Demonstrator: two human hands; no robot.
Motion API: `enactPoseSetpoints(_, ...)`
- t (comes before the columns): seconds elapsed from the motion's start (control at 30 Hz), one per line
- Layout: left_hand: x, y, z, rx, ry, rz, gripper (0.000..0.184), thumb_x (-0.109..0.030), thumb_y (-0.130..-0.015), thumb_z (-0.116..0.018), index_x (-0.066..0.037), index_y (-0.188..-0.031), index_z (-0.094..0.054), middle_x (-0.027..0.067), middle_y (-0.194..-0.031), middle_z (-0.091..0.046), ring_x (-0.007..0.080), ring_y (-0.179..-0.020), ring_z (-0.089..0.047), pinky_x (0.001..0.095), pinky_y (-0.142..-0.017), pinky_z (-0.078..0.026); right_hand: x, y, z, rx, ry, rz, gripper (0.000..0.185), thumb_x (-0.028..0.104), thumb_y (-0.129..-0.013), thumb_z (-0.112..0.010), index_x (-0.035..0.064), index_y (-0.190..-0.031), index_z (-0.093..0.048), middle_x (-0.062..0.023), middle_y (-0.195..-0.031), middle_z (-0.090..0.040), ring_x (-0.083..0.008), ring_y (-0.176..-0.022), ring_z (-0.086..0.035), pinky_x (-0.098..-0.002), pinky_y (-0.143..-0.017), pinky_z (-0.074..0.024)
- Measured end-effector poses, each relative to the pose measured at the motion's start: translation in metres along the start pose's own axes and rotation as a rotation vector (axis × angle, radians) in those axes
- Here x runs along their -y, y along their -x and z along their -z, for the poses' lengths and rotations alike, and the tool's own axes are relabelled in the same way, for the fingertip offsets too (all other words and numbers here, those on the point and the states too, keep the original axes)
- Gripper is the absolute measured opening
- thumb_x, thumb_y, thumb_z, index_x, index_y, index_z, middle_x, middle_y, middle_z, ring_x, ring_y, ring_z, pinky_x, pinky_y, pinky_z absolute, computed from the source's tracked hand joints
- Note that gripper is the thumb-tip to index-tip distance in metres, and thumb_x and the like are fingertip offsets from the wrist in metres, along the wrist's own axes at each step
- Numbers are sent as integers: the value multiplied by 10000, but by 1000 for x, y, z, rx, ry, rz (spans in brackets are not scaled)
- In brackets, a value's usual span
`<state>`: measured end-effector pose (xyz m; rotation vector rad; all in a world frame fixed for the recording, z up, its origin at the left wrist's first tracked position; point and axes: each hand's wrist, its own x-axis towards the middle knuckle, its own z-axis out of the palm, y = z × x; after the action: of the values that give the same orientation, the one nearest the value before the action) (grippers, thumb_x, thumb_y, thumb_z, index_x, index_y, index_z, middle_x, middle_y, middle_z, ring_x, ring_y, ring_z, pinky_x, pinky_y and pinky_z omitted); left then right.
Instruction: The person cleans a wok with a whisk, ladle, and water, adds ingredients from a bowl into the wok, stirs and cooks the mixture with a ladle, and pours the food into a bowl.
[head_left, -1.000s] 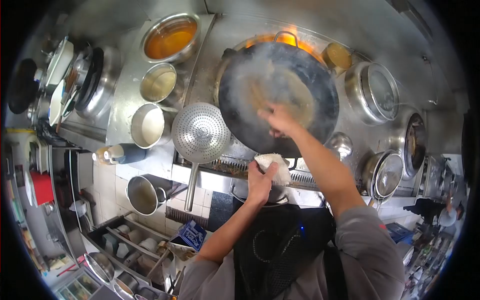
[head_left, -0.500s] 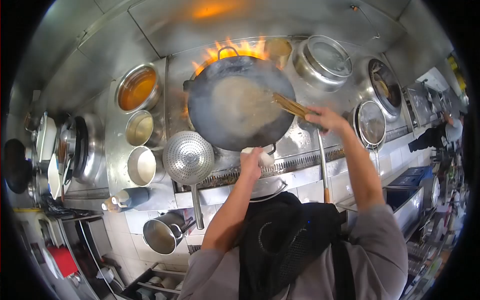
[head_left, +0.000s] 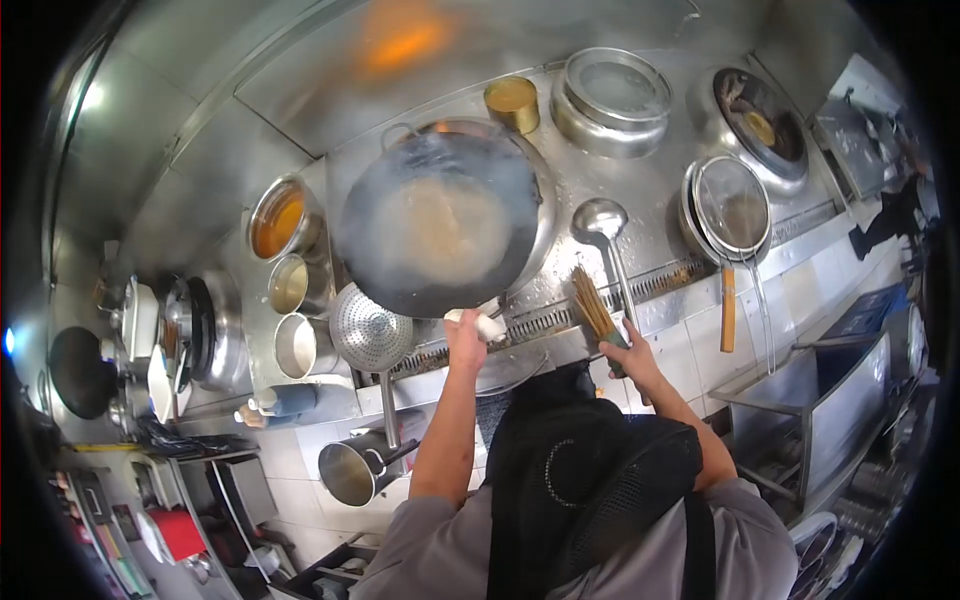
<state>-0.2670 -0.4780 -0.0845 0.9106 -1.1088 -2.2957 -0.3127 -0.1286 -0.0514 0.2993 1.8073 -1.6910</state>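
A large black wok (head_left: 360, 225) holds cloudy brownish liquid under drifting steam, its metal burner rim showing on the right. My left hand (head_left: 467, 338) is closed around a folded white cloth (head_left: 489, 325) at the wok's near edge; the handle beneath is hidden. A bamboo wok brush (head_left: 594, 308) is gripped by its bound end in my right hand (head_left: 632, 362), bristles pointing up and away, apart from the wok. Beside that hand a steel ladle (head_left: 600, 221) lies on the stove, its handle passing close to my fingers. A perforated strainer (head_left: 371, 328) rests left of the wok.
Left stand a pot of orange liquid (head_left: 281, 222), two smaller metal pots and bottles (head_left: 285, 400). A gold tin (head_left: 512, 103), a lidded pot (head_left: 610, 110) and a mesh strainer (head_left: 735, 205) are on the right. Below hangs a saucepan (head_left: 348, 470).
My right hand has drawn the brush out of the wok and down beside the ladle. Flames around the wok are no longer visible. The camera view has shifted.
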Motion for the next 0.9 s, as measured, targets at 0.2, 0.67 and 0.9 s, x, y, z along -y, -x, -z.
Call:
enactPoseSetpoints(0.2, 8, 33, -8, -4, -141, -118, 173, 11, -870, -639, -15, -1019, -554, 83, -959, -656, 187, -808, -665, 357, -669, -553, 55, 31, 15, 92, -46, 51, 882, 264, -926, -813, -9, -1614, -333, -87, -997, -652, -132, -703, -617, -292, -520, -552)
enactPoseSetpoints(0.67, 52, 72, -73, -307, -681, -498, 422, -22, -864, -637, 125, -1207, -440, 243, -1211, -601, 292, -1050, -629, 427, -969, -523, 166, -27, -92, 519, -189, 59, 785, 408, -970, -752, 117, -1606, -395, -51, -1023, -600, -125, -756, -605, -265, -576, -591)
enactPoseSetpoints(0.9, 53, 82, -91, -396, -878, -613, 599, -92, -847, -672, 180, -1284, -365, 354, -1243, -523, 465, -1172, -570, 519, -1070, -419, 209, -77, -138, 700, -244, 6, 724, 393, -962, -757, 115, -1558, -454, 3, -800, -565, -116, -554, -583, -256, -464, -506)
